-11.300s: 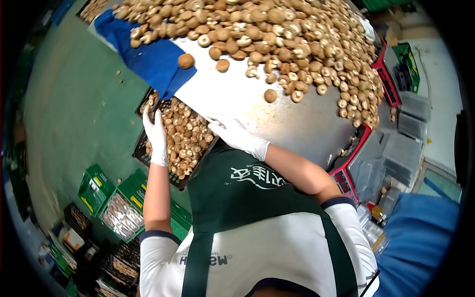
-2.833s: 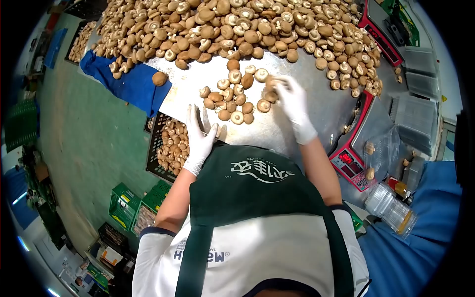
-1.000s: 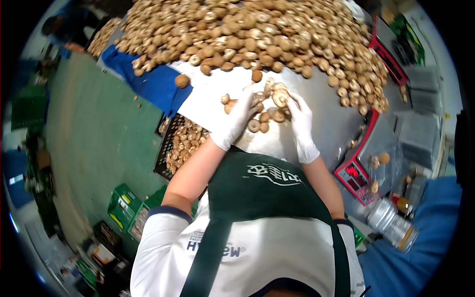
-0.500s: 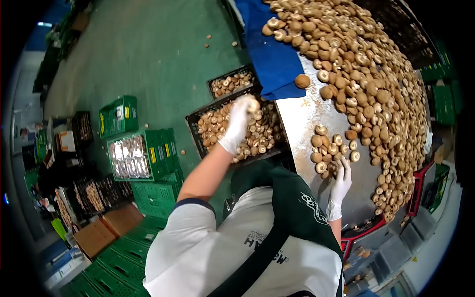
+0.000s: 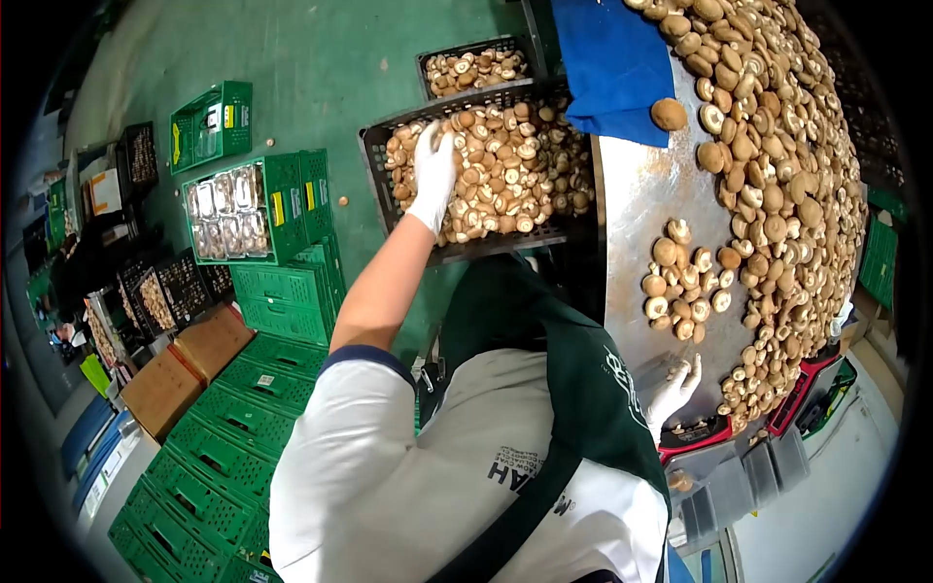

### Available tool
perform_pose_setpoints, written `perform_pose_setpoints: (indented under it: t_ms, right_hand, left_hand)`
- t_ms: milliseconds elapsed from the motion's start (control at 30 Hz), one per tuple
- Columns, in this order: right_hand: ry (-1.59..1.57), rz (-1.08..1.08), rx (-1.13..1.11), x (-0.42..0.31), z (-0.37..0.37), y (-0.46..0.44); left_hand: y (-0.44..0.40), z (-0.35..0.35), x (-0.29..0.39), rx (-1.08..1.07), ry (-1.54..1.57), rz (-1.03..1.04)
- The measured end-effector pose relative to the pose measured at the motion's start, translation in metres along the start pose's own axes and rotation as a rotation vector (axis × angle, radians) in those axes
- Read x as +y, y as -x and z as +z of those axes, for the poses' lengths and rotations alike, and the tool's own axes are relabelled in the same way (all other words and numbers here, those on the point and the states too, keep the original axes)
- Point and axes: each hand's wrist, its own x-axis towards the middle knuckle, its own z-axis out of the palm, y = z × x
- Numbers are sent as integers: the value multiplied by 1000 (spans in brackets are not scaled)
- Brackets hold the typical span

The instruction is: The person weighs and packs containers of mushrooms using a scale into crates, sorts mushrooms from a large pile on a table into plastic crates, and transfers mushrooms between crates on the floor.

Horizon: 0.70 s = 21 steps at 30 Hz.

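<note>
My left hand (image 5: 434, 177), in a white glove, reaches into a black crate (image 5: 486, 255) of shiitake mushrooms (image 5: 496, 180). Its fingers are slightly apart over the mushrooms at the crate's left side, and no mushroom shows gripped in them. My right hand (image 5: 673, 391), also gloved, is low over the metal table (image 5: 637, 360) near its front edge. Its fingers are a little bent and apart, with nothing visible between them. Just beyond it lies a small group of mushrooms (image 5: 683, 309), mostly stem side up.
A large mushroom heap (image 5: 777, 194) covers the table's right side. A blue cloth (image 5: 612, 68) hangs over the far left edge, with one mushroom (image 5: 669, 114) beside it. Another filled crate (image 5: 476, 70) stands beyond. Green crates (image 5: 243, 408) and packed trays (image 5: 229, 211) are at left.
My left hand has moved left across the crate, and the mushroom it held no longer shows in it. My right hand has drawn back from the small group. The view has shifted.
</note>
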Motion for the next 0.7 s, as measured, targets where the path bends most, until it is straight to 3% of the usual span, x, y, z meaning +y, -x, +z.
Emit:
perform_pose_setpoints:
  t_ms: [67, 133, 167, 200, 267, 300, 400, 500, 600, 633, 700]
  right_hand:
    - [-8, 27, -35, 16, -5, 9]
    - [121, -58, -42, 39, -7, 12]
    - [335, -276, -24, 8, 2, 25]
    - [266, -246, -43, 14, 1, 20]
    - [127, -172, -57, 31, -6, 11]
    - [93, -57, -97, 17, -7, 15]
    - [26, -100, -110, 37, -16, 19]
    - [33, -162, -55, 43, -19, 35]
    - [77, -219, -4, 50, -17, 41]
    - [125, -266, 13, 50, -15, 42]
    - [226, -340, 54, 46, -11, 45]
  left_hand:
    - [43, -21, -32, 124, -120, 13]
    - [86, -40, -76, 172, -170, 102]
    - [115, -50, -99, 168, -241, 100]
    - [139, -60, -118, 164, -311, 113]
    - [188, -79, -158, 3, -416, 39]
    - [211, -88, -179, -112, -406, -109]
    - [242, -106, -225, -555, -625, -596]
    - [234, -104, -272, -962, -977, -346]
    - [229, -86, -265, -573, -595, -543]
    - [224, -83, -267, -539, -525, -425]
    - [219, -73, -267, -460, -324, -562]
